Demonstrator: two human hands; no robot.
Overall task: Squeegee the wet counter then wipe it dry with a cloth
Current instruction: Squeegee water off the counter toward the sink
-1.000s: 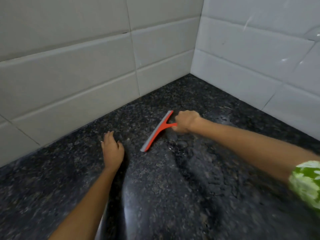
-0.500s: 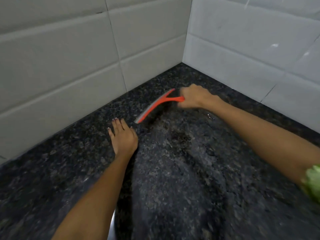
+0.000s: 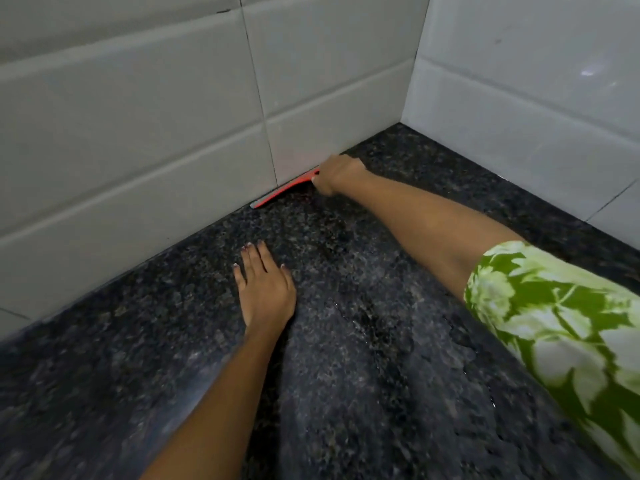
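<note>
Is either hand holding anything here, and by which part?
The right hand grips the red squeegee by its handle, blade against the wall's base. The left hand holds nothing, flat on the counter.

counter (image 3: 346, 341): dark speckled stone, wet sheen | wall tiles (image 3: 138, 116): glossy grey ceramic | squeegee (image 3: 284, 190): red plastic

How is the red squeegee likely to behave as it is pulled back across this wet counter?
The squeegee looks thin and probably light, since the right hand alone holds it at the wall. It should glide easily over the glossy wet counter. Its grey edge likely flexes; the red body probably stays stiff.
</note>
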